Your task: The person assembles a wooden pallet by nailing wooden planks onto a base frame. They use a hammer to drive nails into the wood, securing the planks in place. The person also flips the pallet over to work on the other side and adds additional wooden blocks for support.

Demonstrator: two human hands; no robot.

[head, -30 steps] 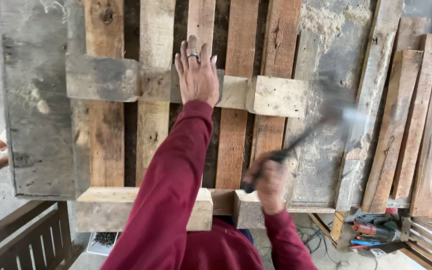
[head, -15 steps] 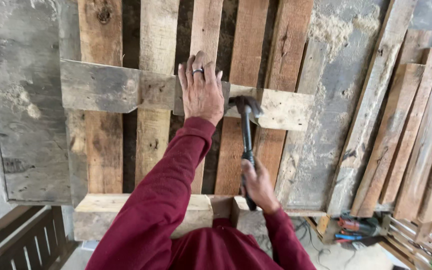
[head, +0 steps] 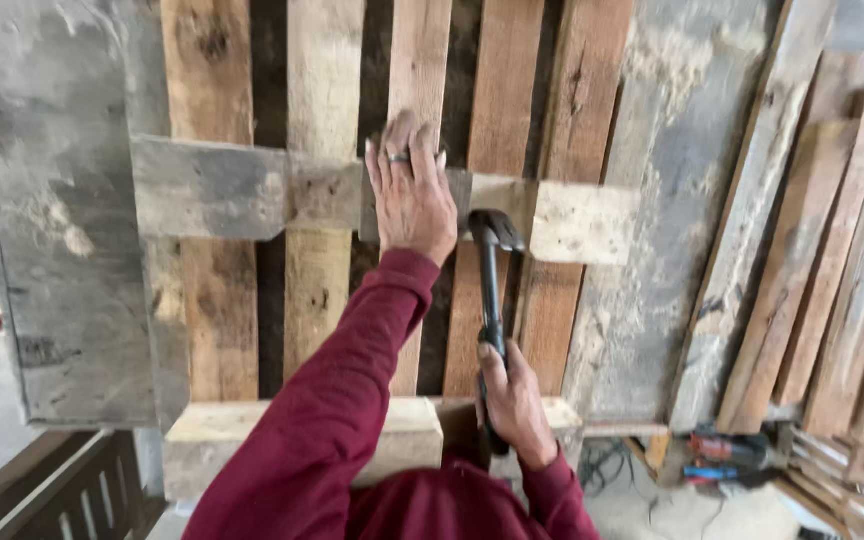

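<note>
Left hand [head: 410,195] lies flat on the crosspiece [head: 252,190] of the pallet [head: 322,300], fingers [head: 392,150] straight and close together, gripping nothing. Right hand [head: 517,405] has fingers wrapped tight round the hammer [head: 492,280] handle. Hammer head sits against the crosspiece, just right of the left hand.

Black hammer [head: 492,290], maroon sleeve [head: 342,400], weathered grey-brown pallet [head: 212,190]
</note>
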